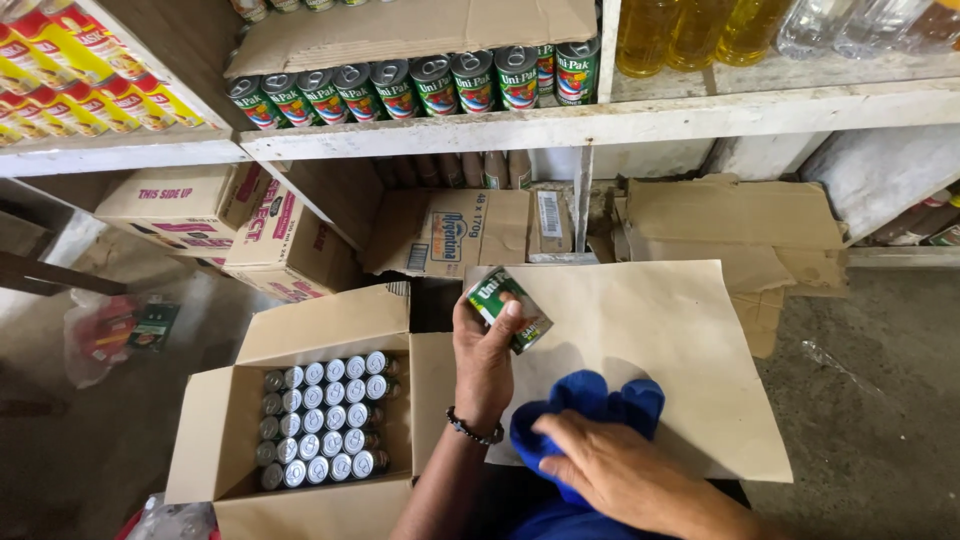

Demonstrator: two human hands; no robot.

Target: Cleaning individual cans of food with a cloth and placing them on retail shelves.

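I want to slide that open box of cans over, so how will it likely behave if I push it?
The open carton is packed with cans, so it is probably heavy and will drag rather than glide on the rough floor. Its loose flaps would likely bend if pushed; the low walls look safer.
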